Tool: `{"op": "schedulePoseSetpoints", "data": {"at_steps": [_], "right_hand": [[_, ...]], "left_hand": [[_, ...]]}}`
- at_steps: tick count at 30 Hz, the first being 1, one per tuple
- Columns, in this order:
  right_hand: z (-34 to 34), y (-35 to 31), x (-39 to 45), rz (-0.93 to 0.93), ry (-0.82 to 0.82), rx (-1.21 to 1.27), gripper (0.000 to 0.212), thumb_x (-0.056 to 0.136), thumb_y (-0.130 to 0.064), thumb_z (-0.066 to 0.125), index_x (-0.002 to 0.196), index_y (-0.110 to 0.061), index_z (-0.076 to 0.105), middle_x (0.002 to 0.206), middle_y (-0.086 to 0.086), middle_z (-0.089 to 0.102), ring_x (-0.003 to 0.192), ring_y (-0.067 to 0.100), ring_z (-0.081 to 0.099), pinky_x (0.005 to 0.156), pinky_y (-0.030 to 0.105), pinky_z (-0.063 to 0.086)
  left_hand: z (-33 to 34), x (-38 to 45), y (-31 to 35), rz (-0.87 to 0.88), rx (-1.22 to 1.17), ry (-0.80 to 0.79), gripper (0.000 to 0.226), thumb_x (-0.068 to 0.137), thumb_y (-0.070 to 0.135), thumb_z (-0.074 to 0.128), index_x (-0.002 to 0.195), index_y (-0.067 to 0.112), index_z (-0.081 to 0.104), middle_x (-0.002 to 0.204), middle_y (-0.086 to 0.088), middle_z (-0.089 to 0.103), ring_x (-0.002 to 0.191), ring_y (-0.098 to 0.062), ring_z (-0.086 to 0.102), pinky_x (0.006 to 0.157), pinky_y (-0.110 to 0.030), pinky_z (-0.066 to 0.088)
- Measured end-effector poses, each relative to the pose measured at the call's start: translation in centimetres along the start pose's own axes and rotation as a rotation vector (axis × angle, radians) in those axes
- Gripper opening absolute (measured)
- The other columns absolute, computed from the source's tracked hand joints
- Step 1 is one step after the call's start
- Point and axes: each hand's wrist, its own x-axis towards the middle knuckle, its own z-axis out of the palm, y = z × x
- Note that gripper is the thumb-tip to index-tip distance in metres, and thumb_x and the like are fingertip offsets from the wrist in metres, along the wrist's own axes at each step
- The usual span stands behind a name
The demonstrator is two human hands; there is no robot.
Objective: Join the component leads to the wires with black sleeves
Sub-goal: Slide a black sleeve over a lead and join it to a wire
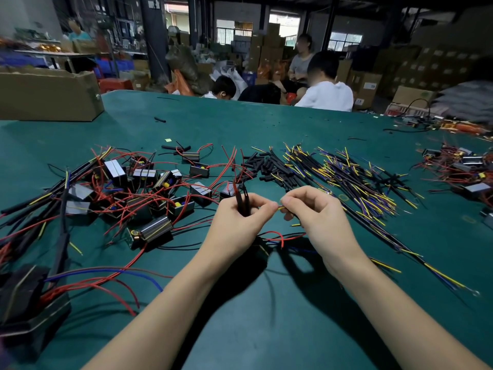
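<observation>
A big brown cardboard box [49,96] sits on the far left of the green desk [266,124]. Behind the desk some people [324,86] sit close together. Many stacked boxes [266,46] fill the dim room behind them.

Almost nothing can be read. A white label [359,101] on a carton [365,88] at upper right seems to show "15", but it is blurred. Other carton labels are too small to read.
</observation>
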Motion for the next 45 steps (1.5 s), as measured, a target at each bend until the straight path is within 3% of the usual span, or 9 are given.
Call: {"op": "schedulePoseSetpoints", "data": {"at_steps": [3,6,9,13,20,29,35,42,45], "right_hand": [[-0.1,0.0,0.1,-0.026,0.001,-0.039,0.014,0.089,-0.004,0.060,0.076,-0.008,0.064,0.057,-0.010,0.060,0.053,0.002,0.053,0.058,0.009,0.042],[-0.7,-0.1,0.4,-0.056,-0.064,-0.195,0.016,0.088,-0.007,0.062,0.074,-0.013,0.063,0.064,-0.004,0.062,0.057,0.008,0.053,0.060,0.020,0.044],[-1.3,0.3,0.4,-0.067,-0.098,-0.378,0.015,0.086,-0.012,0.064,0.072,-0.017,0.064,0.069,0.000,0.065,0.067,0.021,0.058,0.067,0.031,0.046],[-1.6,0.2,0.2,-0.110,-0.119,-0.489,0.018,0.085,-0.012,0.065,0.070,-0.021,0.063,0.065,-0.007,0.061,0.061,0.004,0.052,0.059,0.017,0.039],[-2.3,-1.0,0.3,-0.233,-0.137,-0.578,0.015,0.085,-0.006,0.066,0.073,-0.015,0.065,0.066,-0.008,0.060,0.067,0.005,0.053,0.062,0.007,0.035],[-2.5,-1.7,0.2,-0.385,-0.134,-0.573,0.010,0.083,-0.005,0.069,0.077,-0.013,0.068,0.074,-0.001,0.064,0.077,0.016,0.056,0.074,0.023,0.043],[-2.3,-1.4,0.3,-0.282,-0.068,-0.527,0.017,0.082,-0.009,0.071,0.073,-0.023,0.068,0.068,-0.013,0.063,0.069,0.002,0.055,0.066,0.007,0.038],[-2.3,-1.6,0.2,-0.258,-0.086,-0.485,0.011,0.082,-0.009,0.071,0.073,-0.015,0.071,0.065,-0.008,0.065,0.066,0.005,0.057,0.062,0.006,0.037],[-2.2,-1.6,0.1,-0.277,-0.108,-0.507,0.011,0.082,-0.010,0.072,0.073,-0.016,0.071,0.067,-0.009,0.065,0.068,0.007,0.057,0.065,0.008,0.039]], "left_hand": [[0.1,-0.1,-0.2,-0.026,-0.004,-0.014,0.016,0.086,0.023,0.069,0.071,0.016,0.068,0.054,0.001,0.039,0.054,-0.014,0.034,0.049,-0.026,0.032],[0.2,-0.1,0.0,-0.054,-0.084,-0.016,0.015,0.091,0.036,0.060,0.085,0.022,0.062,0.056,0.006,0.042,0.056,-0.013,0.038,0.056,-0.034,0.047],[0.0,0.2,0.0,-0.050,-0.164,0.033,0.015,0.098,0.038,0.044,0.094,0.024,0.047,0.060,0.003,0.057,0.051,-0.012,0.044,0.050,-0.022,0.039],[-0.1,0.0,0.2,0.097,-0.123,0.068,0.011,0.100,0.019,0.046,0.097,0.016,0.056,0.063,-0.001,0.065,0.052,-0.012,0.053,0.057,-0.019,0.045],[0.2,-0.1,0.9,0.196,-0.173,-0.002,0.011,0.093,0.008,0.056,0.085,0.009,0.062,0.068,-0.004,0.065,0.058,-0.008,0.057,0.060,-0.015,0.047],[0.3,0.0,0.1,0.213,0.096,-0.016,0.010,0.091,0.009,0.060,0.082,0.012,0.063,0.070,-0.006,0.061,0.057,-0.011,0.051,0.061,-0.027,0.044],[0.2,-0.1,0.1,0.242,0.146,-0.037,0.012,0.091,0.010,0.061,0.085,0.016,0.069,0.067,-0.002,0.055,0.057,-0.018,0.045,0.055,-0.037,0.041],[-0.1,-0.3,0.4,0.255,0.196,-0.072,0.007,0.089,0.019,0.065,0.085,0.015,0.068,0.069,0.010,0.051,0.059,-0.008,0.046,0.059,-0.023,0.039],[-0.2,-0.3,0.9,0.264,0.233,-0.051,0.011,0.088,0.024,0.067,0.080,0.016,0.066,0.070,0.008,0.051,0.060,-0.017,0.049,0.058,-0.035,0.044]]}}
